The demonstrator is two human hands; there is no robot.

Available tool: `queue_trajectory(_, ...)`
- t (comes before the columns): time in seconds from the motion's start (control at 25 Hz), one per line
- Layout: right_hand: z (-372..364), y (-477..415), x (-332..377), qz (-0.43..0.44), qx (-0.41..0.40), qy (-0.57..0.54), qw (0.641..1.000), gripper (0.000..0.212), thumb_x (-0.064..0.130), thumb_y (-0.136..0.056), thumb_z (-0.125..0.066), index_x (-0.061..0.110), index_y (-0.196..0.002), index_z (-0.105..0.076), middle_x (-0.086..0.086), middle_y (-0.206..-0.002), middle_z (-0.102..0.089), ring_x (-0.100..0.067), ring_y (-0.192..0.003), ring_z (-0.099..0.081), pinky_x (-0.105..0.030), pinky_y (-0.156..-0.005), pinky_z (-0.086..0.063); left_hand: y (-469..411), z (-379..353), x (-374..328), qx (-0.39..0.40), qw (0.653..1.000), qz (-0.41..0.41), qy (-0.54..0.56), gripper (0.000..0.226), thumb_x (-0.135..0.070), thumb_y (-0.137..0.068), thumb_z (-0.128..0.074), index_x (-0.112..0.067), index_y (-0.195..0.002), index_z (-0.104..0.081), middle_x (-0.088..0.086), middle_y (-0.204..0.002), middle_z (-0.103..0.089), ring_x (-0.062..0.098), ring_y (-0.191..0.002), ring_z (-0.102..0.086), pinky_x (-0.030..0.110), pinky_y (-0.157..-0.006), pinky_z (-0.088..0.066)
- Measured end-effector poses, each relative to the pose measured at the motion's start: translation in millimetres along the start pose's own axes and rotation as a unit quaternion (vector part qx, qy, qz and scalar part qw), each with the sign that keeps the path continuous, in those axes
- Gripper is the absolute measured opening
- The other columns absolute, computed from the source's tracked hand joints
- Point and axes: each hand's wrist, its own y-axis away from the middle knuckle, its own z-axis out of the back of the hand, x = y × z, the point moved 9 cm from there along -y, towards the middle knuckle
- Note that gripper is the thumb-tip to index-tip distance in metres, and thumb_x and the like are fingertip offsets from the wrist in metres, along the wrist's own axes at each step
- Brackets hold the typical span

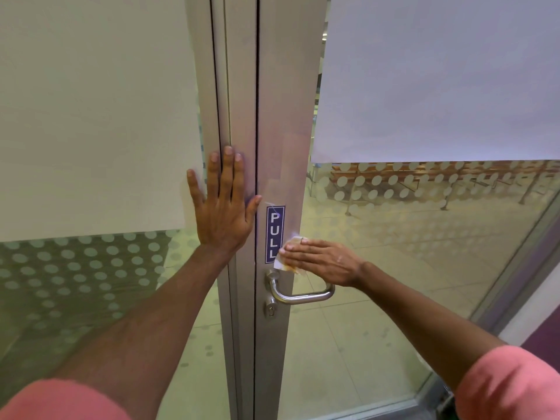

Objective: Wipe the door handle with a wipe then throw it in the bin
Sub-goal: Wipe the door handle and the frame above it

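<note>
We see a glass door point(424, 268) with a brushed metal frame point(272, 116) filling the view, its panes partly frosted and dotted. Our left hand point(222, 207) lies flat against the frame beside the door's seam, fingers spread wide, its grip fully open and holding nothing. Our right hand point(324, 262) is flattened too, fingers straight, pressing a wipe point(280, 263) against the frame just above the door handle point(303, 295); the grip is not closed around the wipe, only pinning it under the fingers. The handle is a silver lever, horizontal, with a keyhole point(270, 310) below it. A blue PULL sign point(275, 234) sits just left of the fingertips. The wipe is small, white, crumpled, with orange marks along its lower edge.
</note>
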Motion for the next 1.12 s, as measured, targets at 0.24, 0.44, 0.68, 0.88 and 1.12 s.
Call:
queue_trajectory(0.24, 39, -16, -23, -0.109, -0.096, -0.006, 0.989, 0.080, -0.005, -0.081, -0.040, 0.013, -0.151, -0.006, -0.006, -0.159, -0.005, -0.017, -0.148, -0.002, -0.035, -0.122, -0.005, -1, 0, 1, 0.004, 1.000, 0.007, -0.001, 0.069, -0.054, -0.103, -0.017, -0.014, -0.152, 0.011, 0.008, -0.160, -0.004, 0.020, -0.146, 0.016, 0.052, -0.116, 0.011)
queue_trajectory(0.44, -6, -1, 20, 0.000, 0.012, -0.041, 0.999, 0.071, 0.005, -0.093, -0.042, 0.017, -0.152, -0.003, -0.001, -0.160, -0.006, -0.011, -0.148, 0.006, -0.028, -0.120, 0.006, -2, 2, 0, -0.003, 1.000, 0.002, 0.000, 0.069, -0.054, -0.103, -0.018, -0.014, -0.152, 0.010, 0.011, -0.158, -0.009, 0.020, -0.146, 0.015, 0.052, -0.116, 0.011)
queue_trajectory(0.68, 32, -13, -23, -0.042, -0.026, -0.032, 0.998, 0.069, 0.007, -0.095, -0.032, 0.021, -0.151, 0.007, -0.003, -0.159, -0.005, -0.013, -0.147, 0.001, -0.030, -0.121, 0.000, -1, 2, -1, -0.003, 1.000, 0.003, 0.003, 0.069, -0.053, -0.103, -0.018, -0.013, -0.152, 0.008, 0.011, -0.158, -0.009, 0.019, -0.146, 0.015, 0.052, -0.116, 0.012)
queue_trajectory(0.88, 71, -28, -44, -0.160, -0.151, -0.013, 0.975, 0.085, -0.011, -0.079, -0.053, 0.010, -0.150, -0.010, -0.008, -0.157, -0.007, -0.018, -0.147, -0.001, -0.036, -0.122, -0.007, -1, 2, 0, 0.000, 1.000, 0.004, -0.001, 0.069, -0.054, -0.103, -0.019, -0.013, -0.152, 0.008, 0.011, -0.158, -0.009, 0.019, -0.146, 0.016, 0.052, -0.116, 0.013)
queue_trajectory(1.12, 0, 3, 17, -0.025, 0.014, -0.055, 0.998, 0.068, 0.005, -0.091, -0.037, 0.016, -0.151, -0.007, -0.003, -0.160, -0.008, -0.011, -0.147, 0.005, -0.027, -0.120, 0.007, -2, 2, 0, -0.003, 1.000, 0.004, 0.002, 0.070, -0.054, -0.103, -0.018, -0.015, -0.152, 0.011, 0.010, -0.158, -0.008, 0.019, -0.146, 0.015, 0.052, -0.116, 0.012)
